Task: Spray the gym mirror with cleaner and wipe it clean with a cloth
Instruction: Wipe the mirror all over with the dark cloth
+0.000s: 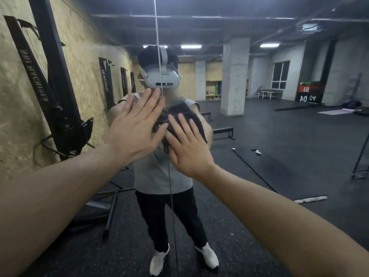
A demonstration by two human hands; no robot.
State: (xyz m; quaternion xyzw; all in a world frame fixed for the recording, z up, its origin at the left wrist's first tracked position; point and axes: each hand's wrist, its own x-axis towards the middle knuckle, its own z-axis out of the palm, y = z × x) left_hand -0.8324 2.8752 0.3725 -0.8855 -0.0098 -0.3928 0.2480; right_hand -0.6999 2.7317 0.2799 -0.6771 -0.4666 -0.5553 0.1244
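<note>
Mirror glass (259, 136) fills the view straight ahead, a vertical seam (157, 47) dividing its panels, reflecting the dim gym. Both hands lie flat, fingers straight: right hand (187, 144) presses a dark cloth (177, 122) against it, left hand (135, 128) just beside.

Not much to read here, and all of it is flipped since it shows in the mirror (259, 126). The black wall rack (36, 76) on the left has white lettering down its arm that looks like "SKI MACHINES" backwards, though the first word is shaky. Far right, a black and red box (308, 93) shows "03" and "40 04" reversed.
</note>
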